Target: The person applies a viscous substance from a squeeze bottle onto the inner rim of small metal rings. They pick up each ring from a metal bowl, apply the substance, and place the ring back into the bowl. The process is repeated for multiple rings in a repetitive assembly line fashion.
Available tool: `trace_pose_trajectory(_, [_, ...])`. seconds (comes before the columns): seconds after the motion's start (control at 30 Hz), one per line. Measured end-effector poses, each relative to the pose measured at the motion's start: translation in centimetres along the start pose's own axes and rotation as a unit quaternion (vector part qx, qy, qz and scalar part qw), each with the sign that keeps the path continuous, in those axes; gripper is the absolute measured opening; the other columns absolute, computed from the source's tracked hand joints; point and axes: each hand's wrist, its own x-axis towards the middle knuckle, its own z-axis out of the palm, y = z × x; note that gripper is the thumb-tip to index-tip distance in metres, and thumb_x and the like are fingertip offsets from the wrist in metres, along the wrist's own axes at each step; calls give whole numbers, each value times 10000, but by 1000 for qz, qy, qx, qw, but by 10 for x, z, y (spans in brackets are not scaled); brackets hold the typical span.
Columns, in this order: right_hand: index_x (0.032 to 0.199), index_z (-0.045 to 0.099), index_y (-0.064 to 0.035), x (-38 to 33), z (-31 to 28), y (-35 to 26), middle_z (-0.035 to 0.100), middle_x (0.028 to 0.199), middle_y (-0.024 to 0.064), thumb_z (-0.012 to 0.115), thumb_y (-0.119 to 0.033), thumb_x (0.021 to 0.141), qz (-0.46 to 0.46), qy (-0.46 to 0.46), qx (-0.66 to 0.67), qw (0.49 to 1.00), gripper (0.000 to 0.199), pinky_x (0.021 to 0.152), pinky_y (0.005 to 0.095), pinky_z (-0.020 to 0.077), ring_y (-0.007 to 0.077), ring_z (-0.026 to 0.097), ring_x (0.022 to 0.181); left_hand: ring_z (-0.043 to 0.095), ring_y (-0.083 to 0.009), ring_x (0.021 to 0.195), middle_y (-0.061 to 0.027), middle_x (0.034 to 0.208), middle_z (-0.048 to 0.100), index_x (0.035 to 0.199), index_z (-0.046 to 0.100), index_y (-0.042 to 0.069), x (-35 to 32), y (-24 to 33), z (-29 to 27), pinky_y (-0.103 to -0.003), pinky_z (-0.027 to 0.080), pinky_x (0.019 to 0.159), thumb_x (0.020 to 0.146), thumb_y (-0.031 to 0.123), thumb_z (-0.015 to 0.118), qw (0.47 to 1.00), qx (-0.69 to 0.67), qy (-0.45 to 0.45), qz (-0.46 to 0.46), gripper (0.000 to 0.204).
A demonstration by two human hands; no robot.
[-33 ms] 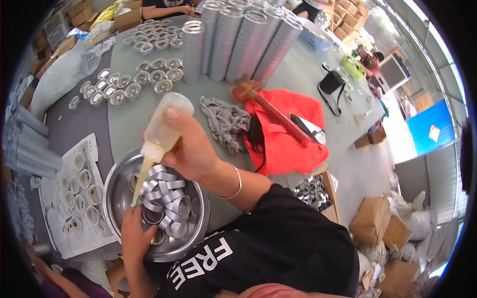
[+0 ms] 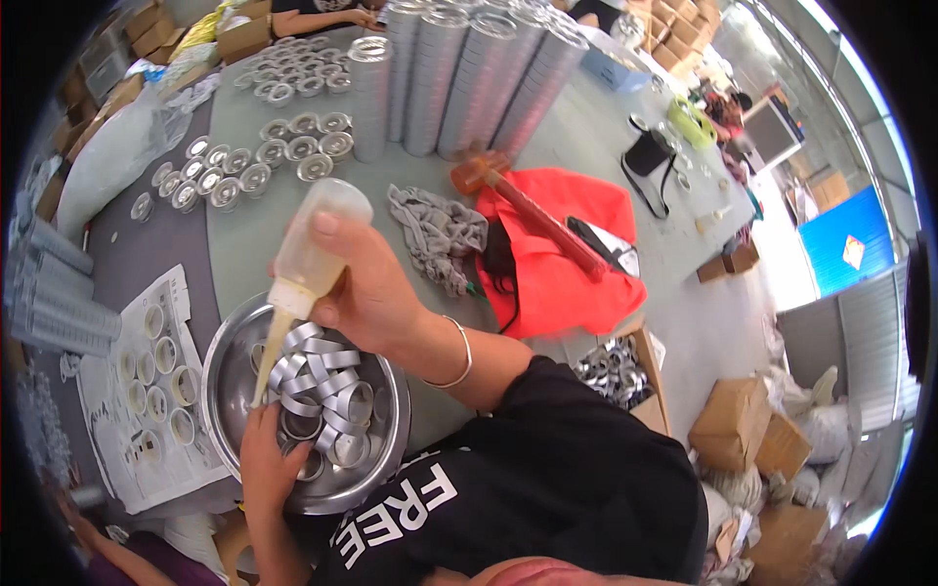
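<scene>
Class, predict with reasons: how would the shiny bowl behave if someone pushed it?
The bowl is probably stiff, as its shiny wall looks like metal. The silver rings heaped inside appear loose, so they would likely shift, and may add some weight.

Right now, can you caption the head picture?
Right hand holds a bottle nozzle-down over a bowl of silvery rings.

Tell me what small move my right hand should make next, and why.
Perhaps squeeze the bottle lightly: your right hand holds it with the spout angled down, ending close to your left hand, over the bowl.
</scene>
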Motion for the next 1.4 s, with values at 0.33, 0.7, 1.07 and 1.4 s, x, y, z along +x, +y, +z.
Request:
trace_pose_trajectory(0.33, [933,546,-42,-3,6,-6,602,699,88,612,-333,881,-44,-28,-24,998,302,351,235,329,117,471,419,550,-323,1008,-152,1101,538,1180,550,-23,3,15,-3,-370,440,870,622,145,744,1000,27,9,4,614])
trace_pose_trajectory(0.7, [827,555,-44,-6,8,-7,574,609,59,660,-358,850,-64,-28,-46,997,333,328,227,345,98,463,371,554,-195,1009,-66,1078,563,1180,586,33,-7,21,-6,-274,495,780,636,90,773,985,-82,102,-114,577])
trace_pose_trajectory(1.07, [1155,501,-17,-19,8,2,613,973,151,600,-386,850,-212,-42,-196,956,489,618,328,526,208,619,715,570,-304,1099,-191,1250,515,1345,388,-26,-23,6,-10,-355,565,805,916,302,559,729,-668,121,-92,567])
trace_pose_trajectory(1.4, [1275,367,-11,-33,14,5,554,1084,251,843,-386,685,-353,-393,-378,760,846,565,357,501,263,600,745,669,-311,908,-200,1114,586,1280,413,-70,-35,45,-18,-275,609,669,972,546,328,529,-840,-29,-119,694])
